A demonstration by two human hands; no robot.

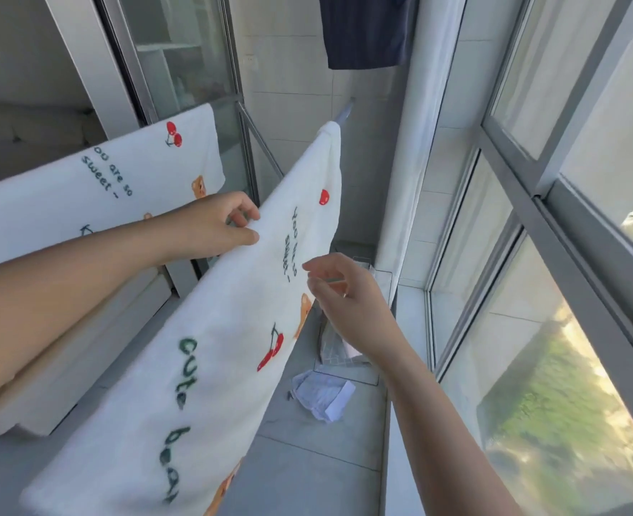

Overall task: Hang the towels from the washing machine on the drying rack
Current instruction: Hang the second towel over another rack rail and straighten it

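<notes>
just soft fleecy towel (210, 351) — rectangular

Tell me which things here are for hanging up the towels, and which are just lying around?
For the job:
near towel, pinched by the left hand
right hand, open beside it
far towel, already hung
rack bar

Just lying about:
crumpled cloth on the floor
dark garment hanging overhead
window

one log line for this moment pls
step: spreading second towel on rack | left hand: pinching its left edge | right hand: open, beside right edge | first towel: hung behind
</notes>
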